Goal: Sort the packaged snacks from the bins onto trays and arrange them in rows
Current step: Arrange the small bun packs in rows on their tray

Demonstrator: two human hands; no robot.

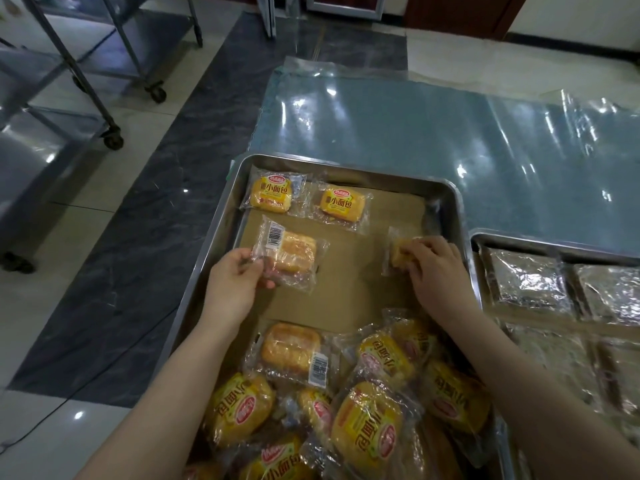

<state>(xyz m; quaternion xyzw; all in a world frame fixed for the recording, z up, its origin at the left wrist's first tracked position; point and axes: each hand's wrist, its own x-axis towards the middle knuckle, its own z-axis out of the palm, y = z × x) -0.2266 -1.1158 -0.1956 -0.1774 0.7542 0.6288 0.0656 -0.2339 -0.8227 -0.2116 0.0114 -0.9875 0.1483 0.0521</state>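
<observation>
**A:** Where are the snacks at this point?

**B:** Mostly in the rectangular steel tray (218, 230), which is lined with a sheet of brown cardboard (346, 271). Two yellow-labelled bread packets (271, 195) (342, 202) lie side by side, label up, along its far edge. I take that as the start of a row. A loose pile of the same packets (367, 420) is heaped at the near end.

**A:** And the hands?

**B:** The left hand (232, 282) pinches a clear-wrapped bread packet (289, 254) by its near corner, barcode side up, just nearer than the first packet of the row. Its fingers (242, 254) are clamped on the film. The right hand (433, 268) has its fingers curled over a second clear-wrapped packet (398, 252) close to the tray's right wall. I cannot tell whether that one touches the cardboard.

**A:** Why hold them like that?

**B:** My guess is that a grip on the wrapper's edge leaves the packet free to be turned label up, to match the two behind it. Working one in each hand would fill a row from both sides.

**A:** What's around, and is anything in the way?

**B:** The pile crowds the near half, so rows can only grow from the far end. A second steel tray (540, 244) of silvery foil packets (526, 282) sits just beside on the right. Both trays rest on a clear plastic sheet (415, 133) on the floor. A wheeled metal trolley (114, 140) stands well apart on the left, out of the way.
</observation>
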